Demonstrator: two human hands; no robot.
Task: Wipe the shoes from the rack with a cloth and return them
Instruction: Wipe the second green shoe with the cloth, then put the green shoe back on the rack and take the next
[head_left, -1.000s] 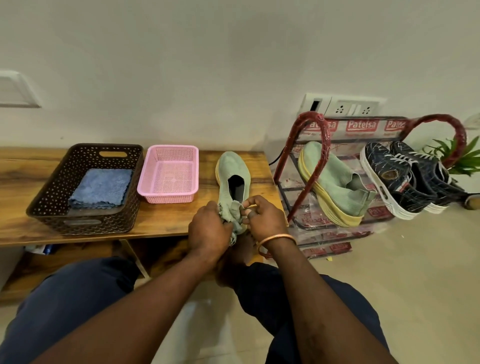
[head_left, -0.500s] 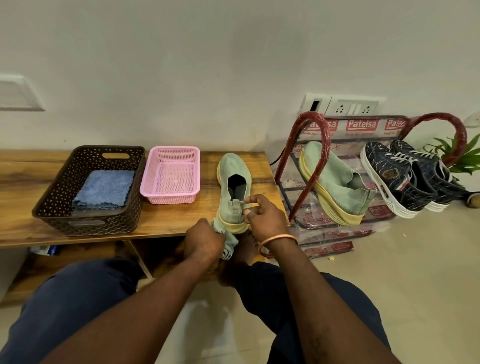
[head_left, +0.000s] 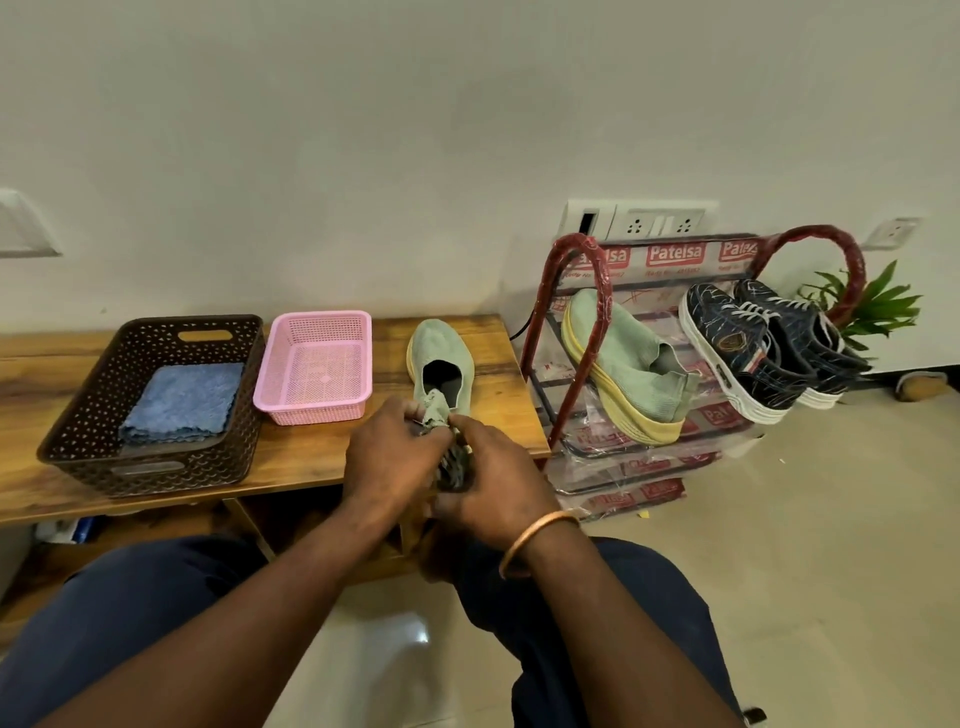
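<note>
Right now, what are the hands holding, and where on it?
Both hands, left and right, grip a bunched grey-green cloth at the heel of the mint-green knit shoe; whether either also grips the heel cannot be told.

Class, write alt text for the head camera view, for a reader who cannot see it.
Both hands, left hand and right hand, hold a cloth at the heel of a green shoe on a wooden bench. Its partner sits on the rack alongside.

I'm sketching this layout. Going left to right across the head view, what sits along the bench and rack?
Brown basket → pink basket → green shoe on the bench → green shoe on the rack → dark sneakers → plant.
</note>
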